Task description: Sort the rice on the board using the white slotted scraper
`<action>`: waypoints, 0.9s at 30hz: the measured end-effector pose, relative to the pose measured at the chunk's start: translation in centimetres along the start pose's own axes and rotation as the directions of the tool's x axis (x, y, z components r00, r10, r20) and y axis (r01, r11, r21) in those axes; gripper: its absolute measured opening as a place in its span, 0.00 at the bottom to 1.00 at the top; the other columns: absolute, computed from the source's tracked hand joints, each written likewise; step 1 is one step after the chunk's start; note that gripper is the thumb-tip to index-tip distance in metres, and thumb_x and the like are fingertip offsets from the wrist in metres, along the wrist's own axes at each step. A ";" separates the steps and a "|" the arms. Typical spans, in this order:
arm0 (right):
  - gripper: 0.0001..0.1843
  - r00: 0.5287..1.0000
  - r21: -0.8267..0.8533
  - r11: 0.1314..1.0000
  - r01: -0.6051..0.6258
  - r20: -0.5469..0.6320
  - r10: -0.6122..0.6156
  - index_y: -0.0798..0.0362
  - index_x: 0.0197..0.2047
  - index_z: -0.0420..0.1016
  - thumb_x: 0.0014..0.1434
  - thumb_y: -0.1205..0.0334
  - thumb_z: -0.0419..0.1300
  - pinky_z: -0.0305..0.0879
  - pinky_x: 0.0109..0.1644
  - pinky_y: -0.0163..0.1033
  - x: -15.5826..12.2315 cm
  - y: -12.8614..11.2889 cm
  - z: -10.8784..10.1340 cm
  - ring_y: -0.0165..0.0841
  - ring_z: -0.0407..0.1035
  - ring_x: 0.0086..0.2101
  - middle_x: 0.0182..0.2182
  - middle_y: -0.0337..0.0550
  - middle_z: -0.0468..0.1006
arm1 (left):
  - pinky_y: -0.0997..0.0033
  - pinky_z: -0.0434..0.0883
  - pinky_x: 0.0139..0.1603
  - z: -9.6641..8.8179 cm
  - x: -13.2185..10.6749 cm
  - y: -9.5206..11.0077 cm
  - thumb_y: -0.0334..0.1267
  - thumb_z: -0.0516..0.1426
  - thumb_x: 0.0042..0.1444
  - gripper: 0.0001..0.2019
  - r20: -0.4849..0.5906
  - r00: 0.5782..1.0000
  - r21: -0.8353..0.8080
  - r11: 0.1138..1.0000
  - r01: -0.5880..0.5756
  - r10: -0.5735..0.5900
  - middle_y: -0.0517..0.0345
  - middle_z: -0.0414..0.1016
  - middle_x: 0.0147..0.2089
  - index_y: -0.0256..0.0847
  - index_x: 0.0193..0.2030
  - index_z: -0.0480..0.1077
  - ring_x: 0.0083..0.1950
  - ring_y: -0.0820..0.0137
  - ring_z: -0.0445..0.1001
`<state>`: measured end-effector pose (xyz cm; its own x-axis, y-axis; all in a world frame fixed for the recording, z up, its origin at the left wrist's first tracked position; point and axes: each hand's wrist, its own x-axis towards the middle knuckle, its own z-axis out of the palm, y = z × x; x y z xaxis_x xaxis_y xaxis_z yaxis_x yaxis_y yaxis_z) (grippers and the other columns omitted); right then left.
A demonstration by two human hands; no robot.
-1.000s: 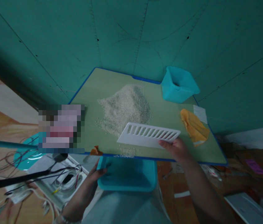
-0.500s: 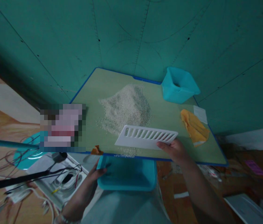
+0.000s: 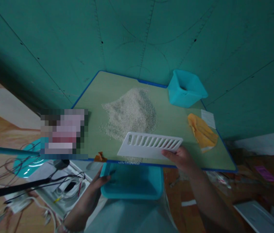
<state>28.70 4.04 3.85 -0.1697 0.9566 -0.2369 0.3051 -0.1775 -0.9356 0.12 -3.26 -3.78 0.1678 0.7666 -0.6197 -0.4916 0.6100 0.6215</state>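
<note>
My right hand point(image 3: 179, 158) grips a white slotted plastic plate point(image 3: 139, 149) by its right end. The plate's lower edge is close to the table's front edge, with some loose grains beside it. Behind it a pale heap of rice-like grains point(image 3: 133, 111) spreads over the middle of the table point(image 3: 173, 126). My left hand point(image 3: 100, 181) is closed on the left rim of a turquoise plastic bin point(image 3: 137, 186), its thumb over the inside. This bin sits just under the table's front edge, above my lap, and its mouth faces up.
Another turquoise bin point(image 3: 187, 92) stands at the table's back right. A yellow cloth point(image 3: 202, 132) and a white paper point(image 3: 208, 118) lie at the right. An orange scrap point(image 3: 100, 157) is at the front edge. Cables point(image 3: 71, 186) and a black pole point(image 3: 17, 187) are at the lower left.
The white slotted plate in my right hand has moved slightly toward me and left, onto the loose grains at the front edge. My left hand stays on the bin.
</note>
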 end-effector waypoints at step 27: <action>0.18 0.990 0.033 0.996 -0.082 0.121 0.078 0.51 0.40 0.78 0.49 0.50 0.65 0.69 0.44 0.43 1.6 0.5 -0.4 0.39 0.75 0.39 0.39 0.44 0.82 | 0.42 0.71 0.52 -3.7 4.6 -2.1 0.37 0.71 0.19 0.33 -0.241 0.970 0.055 0.998 0.041 -0.027 0.53 0.85 0.38 0.46 0.42 0.78 0.61 0.34 0.61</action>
<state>28.93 5.60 3.09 -0.2580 0.9048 -0.3388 0.2867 -0.2631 -0.9212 -1.23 -1.75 -9.65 -0.0297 0.6791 -0.7334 -0.4362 0.6514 0.6208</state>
